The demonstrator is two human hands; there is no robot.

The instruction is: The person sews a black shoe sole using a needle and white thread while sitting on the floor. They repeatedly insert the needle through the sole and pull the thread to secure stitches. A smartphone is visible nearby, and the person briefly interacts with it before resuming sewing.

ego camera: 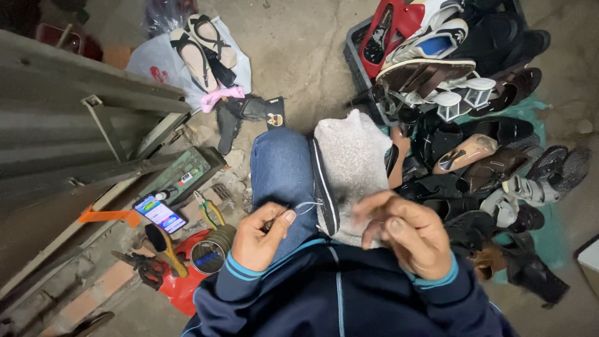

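A heap of dark sandals (480, 162) lies beside a phone (160, 213), pliers (211, 211) and a white bag (163, 62).

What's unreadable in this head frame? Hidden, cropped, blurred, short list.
- Tool in left hand: head view, covered by the fingers; kind unclear.
- Right hand: motion-blurred; grip on the thread cannot be told.
- Grey shoe on the knee: sole side hidden; the stitch point is too small to see.
- Crate of shoes: cut off by the top edge, buried under footwear.
- Phone screen: too small.
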